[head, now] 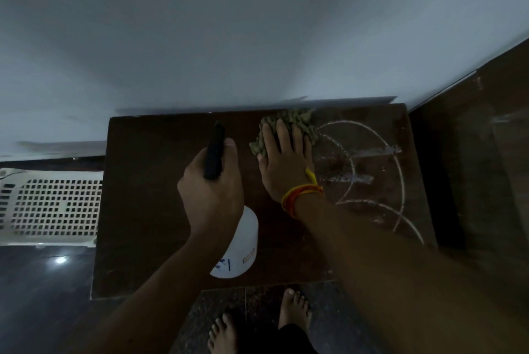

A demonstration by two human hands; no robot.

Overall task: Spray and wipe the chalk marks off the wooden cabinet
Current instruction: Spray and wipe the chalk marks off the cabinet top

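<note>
The dark wooden cabinet top [148, 210] fills the middle of the view. White chalk marks [372, 164], curved arcs and smeared lines, cover its right half. My left hand [211, 190] grips a white spray bottle [240, 247] by its black trigger head, held over the cabinet's middle. My right hand [283, 161] lies flat, fingers spread, pressing an olive-green cloth [292, 124] against the back edge of the top, just left of the chalk arcs. An orange and yellow thread band circles the right wrist.
A pale wall stands right behind the cabinet. A white perforated plastic crate [51, 204] sits to the left, lower down. A taller dark wooden surface [472, 167] adjoins on the right. My bare feet [257, 322] stand on the dark floor in front.
</note>
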